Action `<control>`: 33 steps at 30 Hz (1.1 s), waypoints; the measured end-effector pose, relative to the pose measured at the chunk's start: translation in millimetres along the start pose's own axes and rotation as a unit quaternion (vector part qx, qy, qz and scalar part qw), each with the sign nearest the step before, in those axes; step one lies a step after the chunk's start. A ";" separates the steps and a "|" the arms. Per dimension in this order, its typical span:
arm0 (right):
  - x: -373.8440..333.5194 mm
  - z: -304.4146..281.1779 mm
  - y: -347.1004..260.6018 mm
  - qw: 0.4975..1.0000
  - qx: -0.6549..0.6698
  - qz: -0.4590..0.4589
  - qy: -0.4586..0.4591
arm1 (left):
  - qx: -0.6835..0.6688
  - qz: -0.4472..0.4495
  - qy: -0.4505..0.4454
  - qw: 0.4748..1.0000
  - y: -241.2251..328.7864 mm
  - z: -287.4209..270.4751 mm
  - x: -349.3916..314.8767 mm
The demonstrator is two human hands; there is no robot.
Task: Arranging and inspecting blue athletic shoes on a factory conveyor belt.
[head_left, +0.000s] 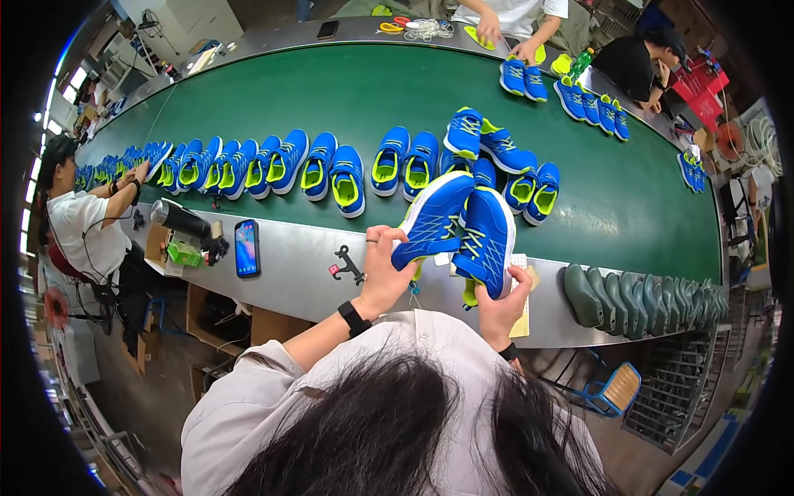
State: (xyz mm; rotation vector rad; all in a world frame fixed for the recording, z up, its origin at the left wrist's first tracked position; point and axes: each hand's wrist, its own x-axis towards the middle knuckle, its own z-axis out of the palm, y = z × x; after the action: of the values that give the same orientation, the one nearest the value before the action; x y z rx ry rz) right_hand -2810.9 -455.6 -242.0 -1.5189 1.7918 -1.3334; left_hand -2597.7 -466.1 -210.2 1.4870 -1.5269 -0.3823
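Note:
I hold a pair of blue sneakers with lime trim and white soles above the near edge of the table. My left hand (385, 266) is closed around the heel end of the left sneaker (437, 207), whose strap hangs loose at the side. My right hand (503, 307) grips the heel end of the right sneaker (488, 236); its toe points away from me. The two shoes lean together at their toes. Just beyond them several matching sneakers (504, 149) lie in a loose cluster, partly hidden by the held pair.
A long row of blue sneakers (288, 161) runs leftward on the green belt (331, 83). On the metal ledge are a phone (246, 248), a black hook-shaped piece (347, 264) and dark green shoe lasts (628, 302). Co-workers sit at the left (87, 211) and far side (513, 16).

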 end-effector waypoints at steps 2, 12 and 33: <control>3.8 -2.5 7.0 1.000 0.027 0.006 0.004 | 0.008 -0.016 -0.033 0.999 0.0 6.1 4.3; 58.0 -48.4 37.9 0.864 0.302 0.396 -0.079 | -0.268 -0.394 -0.314 0.821 8.2 107.4 37.2; 301.1 -89.1 328.8 0.928 -0.033 0.369 -0.036 | 0.270 0.065 -0.229 0.933 -27.8 272.1 209.2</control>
State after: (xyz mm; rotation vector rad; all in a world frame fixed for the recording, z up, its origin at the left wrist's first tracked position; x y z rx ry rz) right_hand -3138.5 -720.6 -412.7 -0.7518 2.0666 -0.8294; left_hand -2754.4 -762.7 -288.0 1.7786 -2.2236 -0.2481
